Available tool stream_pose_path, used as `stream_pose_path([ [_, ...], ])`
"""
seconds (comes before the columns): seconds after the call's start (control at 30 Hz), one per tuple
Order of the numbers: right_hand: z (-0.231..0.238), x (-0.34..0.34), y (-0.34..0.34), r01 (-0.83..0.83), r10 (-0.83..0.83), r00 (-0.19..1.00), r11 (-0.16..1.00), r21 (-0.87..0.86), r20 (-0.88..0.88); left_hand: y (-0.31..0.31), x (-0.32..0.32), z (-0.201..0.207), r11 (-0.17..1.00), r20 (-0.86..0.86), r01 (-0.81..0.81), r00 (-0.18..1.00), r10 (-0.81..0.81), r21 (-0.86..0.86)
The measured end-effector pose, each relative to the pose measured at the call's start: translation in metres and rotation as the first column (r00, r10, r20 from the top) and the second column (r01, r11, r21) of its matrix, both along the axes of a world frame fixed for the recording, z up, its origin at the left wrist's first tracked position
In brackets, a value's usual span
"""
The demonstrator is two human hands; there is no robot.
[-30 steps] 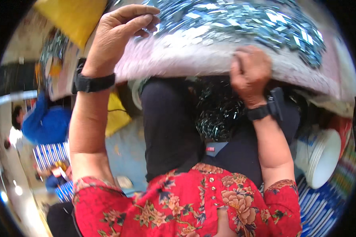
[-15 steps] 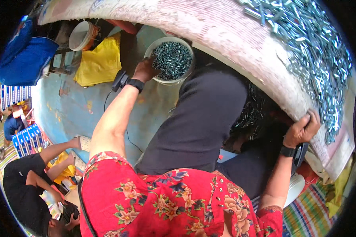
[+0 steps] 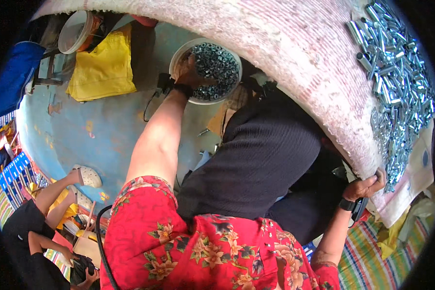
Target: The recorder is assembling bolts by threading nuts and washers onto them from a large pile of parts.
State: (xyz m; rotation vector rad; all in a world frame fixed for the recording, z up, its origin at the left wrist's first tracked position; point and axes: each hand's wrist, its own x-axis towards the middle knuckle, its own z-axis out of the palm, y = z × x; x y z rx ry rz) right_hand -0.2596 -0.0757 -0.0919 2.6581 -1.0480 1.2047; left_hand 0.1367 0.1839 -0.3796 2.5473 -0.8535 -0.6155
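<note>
My left hand (image 3: 191,76) reaches into a round white bucket (image 3: 174,57) full of small dark metal nuts (image 3: 222,70). Its thumb stands apart from the fingers, which rest among the nuts; their tips are partly hidden. At the lower right, my right hand (image 3: 365,187) is closed round the edge of a pale, pink-striped woven cloth (image 3: 295,53) that slopes across the top. A heap of shiny metal tube-like pieces (image 3: 396,82) lies on the cloth's right side, just beyond that hand.
A yellow sack (image 3: 101,70) and a tilted white pail (image 3: 76,32) are at the upper left. Loose metal pieces lie on the blue floor (image 3: 116,128) beside my leg. A person in black (image 3: 21,237) sits at the lower left. Striped matting (image 3: 372,256) spreads at the lower right.
My left hand has moved from the bucket's rim further in over the nuts. My right hand has slid slightly down along the cloth's edge. The whole view has shifted.
</note>
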Motion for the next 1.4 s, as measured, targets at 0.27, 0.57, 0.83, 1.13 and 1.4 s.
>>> stream_pose_path([
  [0.27,0.003,0.002,0.003,0.057,-0.057,0.998,0.998,0.006,0.015,-0.015,-0.033,0.035,0.985,-0.173,0.042,0.985,-0.012,0.168],
  [0.57,-0.002,-0.004,-0.001,0.039,-0.039,0.999,0.999,-0.014,0.003,-0.011,-0.046,0.024,0.994,0.008,-0.080,0.997,0.080,0.067],
  [0.83,-0.003,-0.006,-0.002,0.025,-0.025,1.000,0.999,-0.035,-0.016,-0.014,-0.041,0.016,0.991,-0.023,-0.014,1.000,0.017,0.132],
  [1.13,0.000,-0.002,0.003,0.046,-0.046,0.998,0.999,-0.017,-0.029,-0.017,-0.048,-0.003,0.999,0.037,-0.016,0.999,0.014,0.050],
  [1.4,0.000,0.003,0.003,0.015,-0.015,1.000,0.999,-0.034,-0.019,0.001,-0.008,-0.012,0.979,-0.356,-0.201,0.918,0.177,-0.031],
])
